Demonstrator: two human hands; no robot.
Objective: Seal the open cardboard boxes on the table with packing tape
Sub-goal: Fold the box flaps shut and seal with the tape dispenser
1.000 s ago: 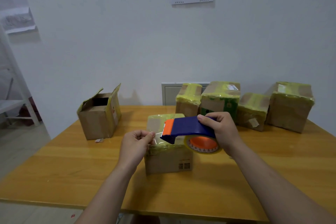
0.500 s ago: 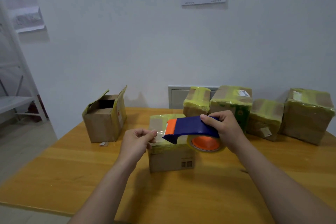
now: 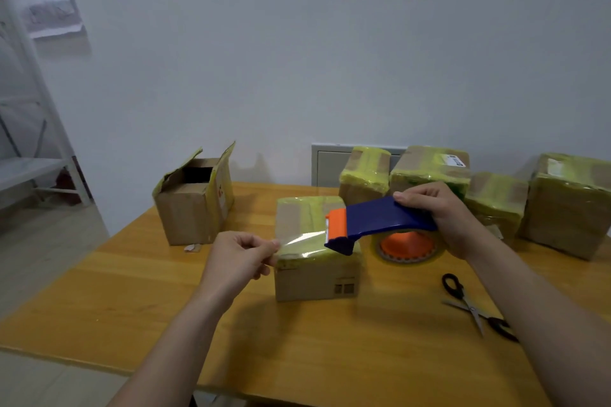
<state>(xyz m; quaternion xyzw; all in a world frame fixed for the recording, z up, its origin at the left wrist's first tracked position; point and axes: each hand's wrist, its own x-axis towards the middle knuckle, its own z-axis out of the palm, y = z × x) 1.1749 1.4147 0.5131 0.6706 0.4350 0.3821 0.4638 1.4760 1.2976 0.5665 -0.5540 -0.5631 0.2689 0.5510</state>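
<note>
Pinching clear packing-tape strip in left hand, gripping blue-and-orange plastic tape dispenser in right hand, holding it 9-to-3 over taped brown cardboard box, with open brown cardboard box at 10 o'clock, nearer left.

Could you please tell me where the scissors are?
In the head view, the scissors lie open on the table at the right, nearer the person than the tape dispenser that the right hand holds.

open box: left, flaps up | taped box: centre, apparently sealed | tape dispenser: above, tape strip out
</note>
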